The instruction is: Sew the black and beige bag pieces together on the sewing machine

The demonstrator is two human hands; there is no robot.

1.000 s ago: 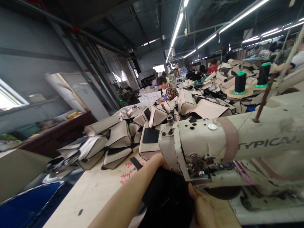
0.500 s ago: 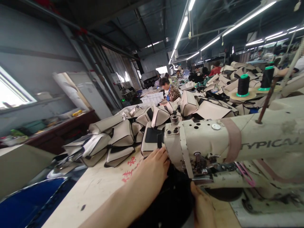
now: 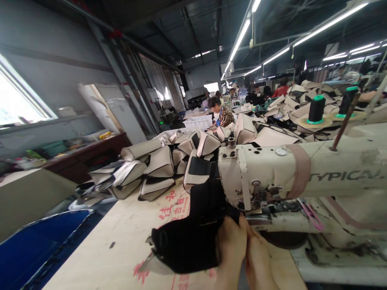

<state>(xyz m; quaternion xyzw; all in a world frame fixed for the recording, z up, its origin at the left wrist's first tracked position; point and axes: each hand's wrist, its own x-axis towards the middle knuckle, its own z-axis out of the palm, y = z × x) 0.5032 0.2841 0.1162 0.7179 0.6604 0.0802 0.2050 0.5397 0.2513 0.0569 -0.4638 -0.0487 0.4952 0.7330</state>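
Observation:
A black fabric piece (image 3: 187, 241) lies spread over the plywood tabletop, its right end running in under the head of the sewing machine (image 3: 260, 173). My left hand (image 3: 232, 239) grips the right edge of this fabric, with bent fingers just below the needle area. Pressed close beside it, my right hand (image 3: 258, 255) is closed at the same edge, in front of the machine's arm. Its fingertips are partly hidden. From beneath the fabric's left end pokes a pointed, metallic-looking thing (image 3: 146, 262), too blurred to name.
Beige bags with black edging (image 3: 160, 161) are heaped behind the machine. Black thread cones (image 3: 317, 110) stand at the right. A blue-lined bin (image 3: 45, 245) is at the lower left. A co-worker (image 3: 223, 112) sits beyond the heap. A pink clip (image 3: 311, 215) hangs on the machine.
My left hand has come back from beside the machine head to the near edge of the fabric, next to my right hand. More of the black fabric shows on the left. The view has shifted slightly.

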